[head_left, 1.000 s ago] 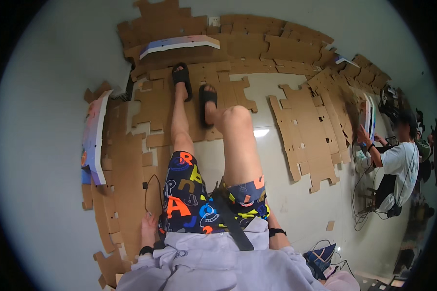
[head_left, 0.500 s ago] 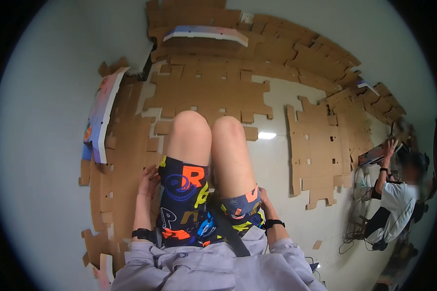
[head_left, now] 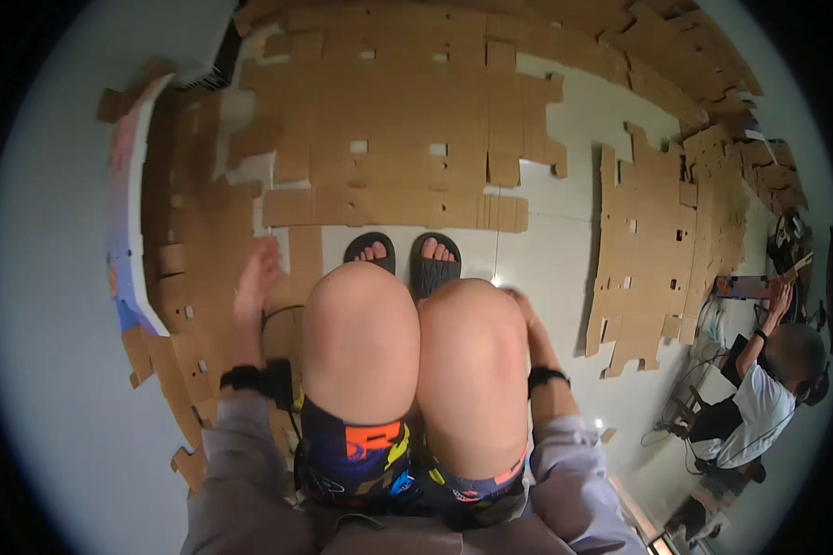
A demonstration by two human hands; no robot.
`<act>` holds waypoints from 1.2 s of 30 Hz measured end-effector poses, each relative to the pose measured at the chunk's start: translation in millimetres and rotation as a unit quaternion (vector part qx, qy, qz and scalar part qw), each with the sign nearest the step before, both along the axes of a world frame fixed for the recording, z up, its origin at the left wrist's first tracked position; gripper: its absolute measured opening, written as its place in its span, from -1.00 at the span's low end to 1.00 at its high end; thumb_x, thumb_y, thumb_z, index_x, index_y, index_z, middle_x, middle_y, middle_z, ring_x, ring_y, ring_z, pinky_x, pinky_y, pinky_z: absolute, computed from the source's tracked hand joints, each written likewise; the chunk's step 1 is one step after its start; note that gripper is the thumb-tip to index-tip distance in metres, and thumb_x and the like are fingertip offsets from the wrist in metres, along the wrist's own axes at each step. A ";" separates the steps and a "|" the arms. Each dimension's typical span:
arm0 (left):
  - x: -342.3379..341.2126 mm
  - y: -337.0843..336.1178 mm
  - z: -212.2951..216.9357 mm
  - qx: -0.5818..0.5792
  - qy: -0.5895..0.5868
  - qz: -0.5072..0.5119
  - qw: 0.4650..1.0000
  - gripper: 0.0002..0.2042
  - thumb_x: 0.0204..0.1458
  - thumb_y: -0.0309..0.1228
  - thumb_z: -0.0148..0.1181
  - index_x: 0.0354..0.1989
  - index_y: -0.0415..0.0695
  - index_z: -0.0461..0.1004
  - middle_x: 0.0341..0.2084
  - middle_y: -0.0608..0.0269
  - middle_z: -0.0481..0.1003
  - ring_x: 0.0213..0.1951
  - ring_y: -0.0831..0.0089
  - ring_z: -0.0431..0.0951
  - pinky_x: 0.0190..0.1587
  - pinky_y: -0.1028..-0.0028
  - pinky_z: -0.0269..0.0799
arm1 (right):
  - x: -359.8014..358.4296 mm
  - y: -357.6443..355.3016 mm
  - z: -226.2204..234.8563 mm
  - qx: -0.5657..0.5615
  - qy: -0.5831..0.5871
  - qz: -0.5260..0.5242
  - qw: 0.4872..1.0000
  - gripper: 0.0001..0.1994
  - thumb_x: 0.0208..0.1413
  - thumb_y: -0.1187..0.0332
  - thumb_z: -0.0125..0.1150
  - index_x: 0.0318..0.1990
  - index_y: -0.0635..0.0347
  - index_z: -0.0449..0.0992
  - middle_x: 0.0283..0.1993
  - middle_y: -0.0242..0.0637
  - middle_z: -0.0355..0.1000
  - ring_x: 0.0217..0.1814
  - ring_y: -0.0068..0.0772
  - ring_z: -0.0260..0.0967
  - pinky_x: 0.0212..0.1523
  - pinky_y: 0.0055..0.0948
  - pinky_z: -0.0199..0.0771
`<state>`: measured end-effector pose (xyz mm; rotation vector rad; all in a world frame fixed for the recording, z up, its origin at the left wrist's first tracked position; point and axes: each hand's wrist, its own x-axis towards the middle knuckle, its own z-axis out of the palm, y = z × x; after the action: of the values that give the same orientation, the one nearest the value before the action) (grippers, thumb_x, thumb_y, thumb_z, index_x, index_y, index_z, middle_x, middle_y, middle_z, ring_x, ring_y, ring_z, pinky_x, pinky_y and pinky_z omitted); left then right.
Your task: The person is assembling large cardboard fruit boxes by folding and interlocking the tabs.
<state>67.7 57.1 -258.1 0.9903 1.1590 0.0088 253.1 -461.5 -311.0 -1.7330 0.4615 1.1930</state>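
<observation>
Flat die-cut cardboard sheet, floor-laid

Premises: an indoor work or assembly room, not a home. The floor is pale, glossy tile reflecting a ceiling light. Much of it is covered with flat die-cut cardboard blanks, unfolded, with tabs and slots, laid in rows across the middle and in a second strip on the right. A stack of printed panels lies along the left edge. At far right a second person sits among cables, arms raised to a device. No household furniture shows. The stock of carton blanks and the seated co-worker indicate a packaging workshop or studio.
</observation>
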 end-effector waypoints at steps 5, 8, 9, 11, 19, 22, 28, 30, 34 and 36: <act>80.5 23.5 -34.4 0.145 0.140 0.002 0.979 -0.52 0.11 -0.14 -0.02 0.12 -0.19 0.25 0.07 0.12 0.30 0.09 0.38 0.28 0.12 0.48 0.21 | 99.9 33.9 -26.9 -0.172 -0.167 -0.071 0.968 -0.28 0.02 0.04 0.21 0.23 0.31 0.11 -0.08 -0.13 0.40 -0.15 -0.27 0.38 -0.15 -0.43 0.38; 101.7 25.1 -60.2 0.261 0.255 -0.064 0.929 -0.42 0.00 -0.14 0.09 0.16 -0.20 0.21 0.10 0.05 0.27 0.13 0.24 0.26 0.15 0.38 0.18 | 133.1 55.2 -43.1 -0.213 -0.216 -0.063 0.951 -0.30 0.01 0.07 0.22 0.20 0.33 0.15 -0.09 -0.09 0.40 -0.11 -0.26 0.38 -0.15 -0.37 0.36; 103.6 23.7 -66.5 0.303 0.280 -0.080 0.907 -0.43 -0.02 -0.15 0.11 0.15 -0.19 0.23 0.08 0.04 0.29 0.11 0.22 0.27 0.14 0.36 0.19 | 139.7 59.7 -41.5 -0.263 -0.199 -0.057 0.942 -0.31 0.00 0.09 0.23 0.20 0.33 0.16 -0.10 -0.09 0.41 -0.10 -0.28 0.37 -0.16 -0.37 0.36; 104.8 20.6 -74.0 0.381 0.318 -0.098 0.862 -0.44 -0.06 -0.17 0.14 0.13 -0.17 0.26 0.03 0.03 0.33 0.07 0.17 0.31 0.12 0.32 0.21 | 142.3 69.0 -30.8 -0.249 -0.238 -0.011 0.939 -0.31 -0.01 0.11 0.24 0.19 0.33 0.17 -0.13 -0.08 0.41 -0.11 -0.24 0.38 -0.15 -0.35 0.36; 79.4 1.8 -66.1 0.650 0.299 -0.140 0.685 -0.48 -0.18 -0.27 0.24 0.05 -0.11 0.39 -0.18 -0.02 0.47 -0.09 0.01 0.45 0.02 0.19 0.32 | 102.6 96.0 21.6 -0.299 -0.501 0.076 0.808 -0.65 -0.08 0.36 0.25 -0.13 0.31 0.37 -0.18 -0.04 0.36 -0.10 0.05 0.34 -0.12 -0.19 0.38; 69.2 6.3 -77.1 0.668 0.247 -0.147 0.687 -0.53 -0.14 -0.29 0.22 0.02 -0.13 0.42 -0.27 -0.01 0.51 -0.17 0.02 0.49 -0.03 0.23 0.36 | 96.5 94.7 24.4 -0.287 -0.508 0.130 0.802 -0.59 -0.07 0.36 0.24 -0.04 0.31 0.38 -0.22 -0.05 0.39 -0.16 0.05 0.38 -0.12 -0.21 0.41; 104.7 53.9 -40.5 0.378 0.153 -0.065 0.911 -0.75 -0.06 -0.29 0.19 -0.29 -0.21 0.56 -0.42 0.05 0.56 -0.29 0.19 0.56 -0.17 0.32 0.41 | 137.4 112.9 86.3 -0.108 -0.363 -0.044 0.924 -0.83 0.05 0.42 0.10 -0.32 0.41 0.43 -0.46 -0.15 0.45 -0.63 -0.45 0.39 -0.60 -0.50 0.39; 142.2 70.3 15.0 0.394 0.077 0.003 0.916 -0.76 -0.07 -0.28 0.19 -0.36 -0.23 0.57 -0.50 0.05 0.56 -0.35 0.19 0.57 -0.22 0.31 0.42 | 177.2 115.5 141.0 -0.074 -0.382 -0.067 0.919 -0.83 0.04 0.40 0.09 -0.35 0.39 0.44 -0.53 -0.17 0.42 -0.64 -0.45 0.38 -0.60 -0.52 0.38; 198.3 92.1 200.0 0.617 -0.074 -0.006 0.783 -0.71 -0.06 -0.26 0.20 -0.39 -0.30 0.53 -0.55 -0.04 0.53 -0.45 0.24 0.55 -0.31 0.33 0.39 | 225.9 125.7 289.1 -0.003 -0.536 -0.076 0.841 -0.74 0.02 0.32 0.13 -0.49 0.42 0.38 -0.61 -0.15 0.39 -0.64 -0.39 0.40 -0.57 -0.39 0.38; 206.6 83.7 303.0 0.660 -0.142 0.071 0.735 -0.68 -0.02 -0.24 0.19 -0.41 -0.34 0.53 -0.51 -0.02 0.54 -0.45 0.27 0.54 -0.29 0.35 0.39 | 221.0 127.7 377.0 0.018 -0.679 -0.086 0.728 -0.72 0.02 0.31 0.12 -0.54 0.39 0.34 -0.67 -0.24 0.30 -0.63 -0.50 0.33 -0.57 -0.44 0.34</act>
<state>274.3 140.7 45.0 2.0310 0.8249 1.2265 474.1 -333.8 66.0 -1.9660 -0.3154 -0.3910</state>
